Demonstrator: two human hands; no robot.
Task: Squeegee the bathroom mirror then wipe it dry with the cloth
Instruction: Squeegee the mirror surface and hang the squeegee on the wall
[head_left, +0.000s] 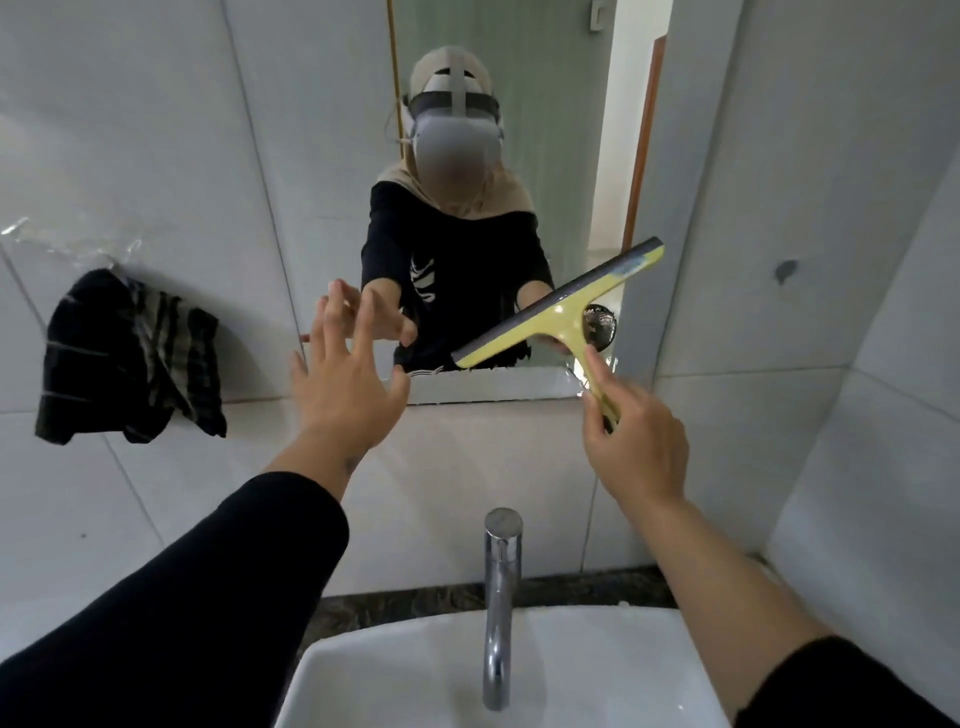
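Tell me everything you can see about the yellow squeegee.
The squeegee looks like pale yellow plastic, T-shaped, with a long grey rubber blade along its head. A small blue mark sits near the upper end. It is tilted, the right end higher, in front of the lower right part of the mirror; contact with the glass cannot be told. The right hand pinches its short handle. The left hand is open and apart from it.

A single head-worn camera looks forward and down, close to the mirror (498, 156) above the sink (363, 670)
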